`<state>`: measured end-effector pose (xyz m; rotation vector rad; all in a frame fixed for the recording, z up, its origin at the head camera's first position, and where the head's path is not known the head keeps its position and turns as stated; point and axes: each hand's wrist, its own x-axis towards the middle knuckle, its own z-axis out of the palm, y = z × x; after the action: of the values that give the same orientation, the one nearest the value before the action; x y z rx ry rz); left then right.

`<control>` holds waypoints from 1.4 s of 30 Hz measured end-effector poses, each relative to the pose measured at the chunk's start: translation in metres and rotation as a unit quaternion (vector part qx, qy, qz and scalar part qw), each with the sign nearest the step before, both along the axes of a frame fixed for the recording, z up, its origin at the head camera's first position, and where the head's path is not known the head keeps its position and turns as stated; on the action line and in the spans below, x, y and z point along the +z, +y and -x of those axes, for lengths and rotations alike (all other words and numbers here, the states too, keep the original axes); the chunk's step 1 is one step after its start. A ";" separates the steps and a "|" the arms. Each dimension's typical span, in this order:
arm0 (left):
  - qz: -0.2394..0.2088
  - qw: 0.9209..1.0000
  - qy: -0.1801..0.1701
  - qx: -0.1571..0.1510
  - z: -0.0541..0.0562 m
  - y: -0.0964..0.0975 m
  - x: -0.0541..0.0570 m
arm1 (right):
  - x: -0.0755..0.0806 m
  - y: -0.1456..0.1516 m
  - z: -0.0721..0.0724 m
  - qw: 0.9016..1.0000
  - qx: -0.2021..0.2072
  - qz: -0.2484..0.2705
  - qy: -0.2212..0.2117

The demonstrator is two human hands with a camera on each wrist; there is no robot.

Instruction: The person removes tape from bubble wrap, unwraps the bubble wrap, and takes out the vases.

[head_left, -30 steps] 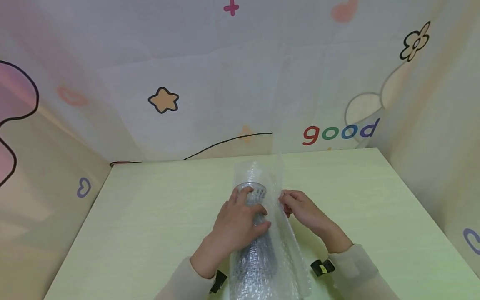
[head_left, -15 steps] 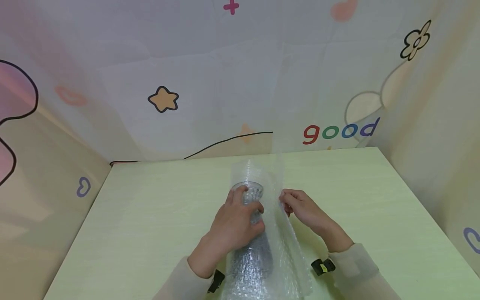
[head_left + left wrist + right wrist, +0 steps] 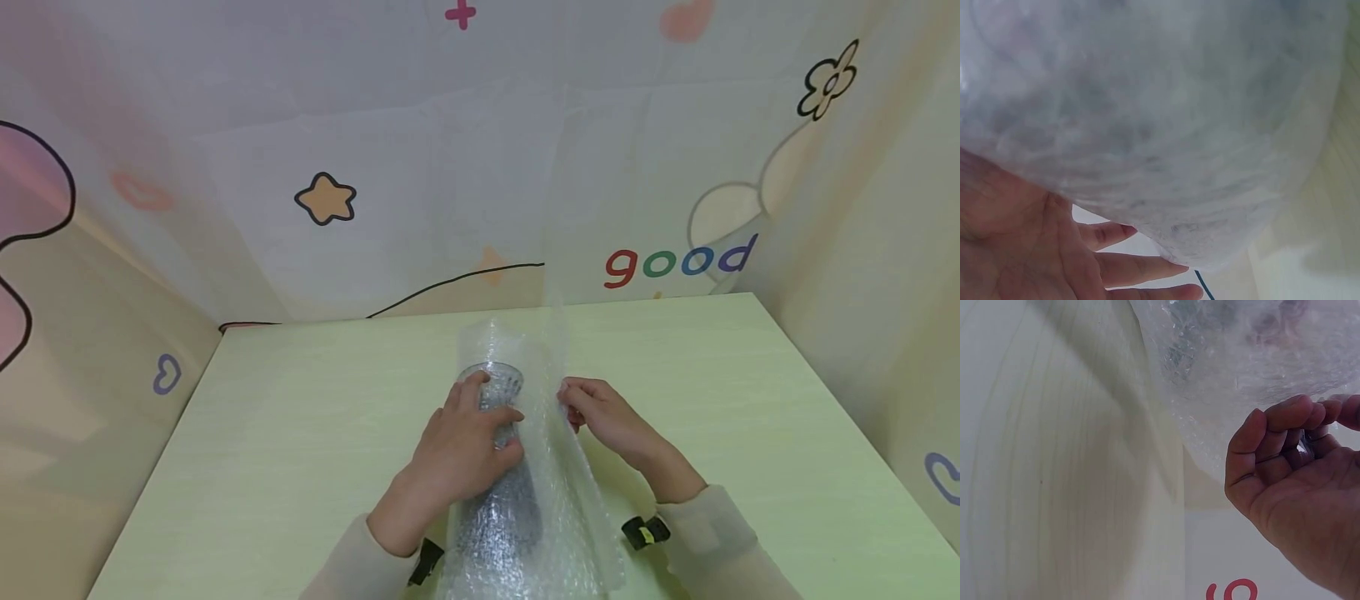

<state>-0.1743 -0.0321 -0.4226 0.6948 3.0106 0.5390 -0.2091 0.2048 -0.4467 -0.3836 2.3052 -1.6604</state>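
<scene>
A dark, bottle-shaped object (image 3: 498, 521) with a round top lies on the table inside clear bubble wrap (image 3: 566, 500). Its exact kind is blurred by the wrap. Over its narrower upper part my left hand (image 3: 457, 446) curves, holding it through the film with bent fingers and thumb. In the left wrist view, the left-hand fingers (image 3: 1141, 267) reach along the underside of the wrapped bulk. My right hand (image 3: 607, 417) pinches the right edge of the bubble wrap, which stands a little raised. The right wrist view shows the right hand's curled fingers (image 3: 1285, 425) at that edge.
The pale wooden table (image 3: 322, 400) spreads to both sides of the wrap. Behind it hangs a printed curtain (image 3: 450, 183), with further fabric at left and right. Black straps (image 3: 645, 533) sit at both wrists.
My left hand and the wrapped bottle-shaped object have shifted slightly left. My right hand stays in place on the wrap's edge, so the film between them has widened.
</scene>
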 end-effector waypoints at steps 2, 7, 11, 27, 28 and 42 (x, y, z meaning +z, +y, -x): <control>0.001 1.000 0.001 -0.002 0.000 -0.001 0.000 | 0.000 0.000 0.000 1.000 0.000 0.001 0.000; 0.001 1.000 -0.001 -0.006 0.000 -0.005 0.001 | 0.000 -0.001 0.001 1.000 0.000 0.002 0.000; -0.001 1.000 -0.006 -0.008 0.000 -0.007 0.001 | 0.000 -0.001 0.001 1.000 -0.001 0.000 0.005; -0.009 1.000 -0.028 0.002 0.001 -0.014 0.000 | 0.001 0.000 0.000 1.000 -0.004 0.000 0.003; -0.010 1.000 -0.029 0.002 0.001 -0.014 0.001 | 0.001 0.000 0.000 1.000 -0.004 0.000 0.004; -0.034 0.997 -0.069 0.012 0.000 -0.024 0.002 | -0.001 0.002 0.000 1.000 -0.008 -0.005 0.000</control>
<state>-0.1740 -0.0564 -0.4203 0.5989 2.8887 0.6629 -0.2091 0.2072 -0.4474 -0.3639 2.3221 -1.6559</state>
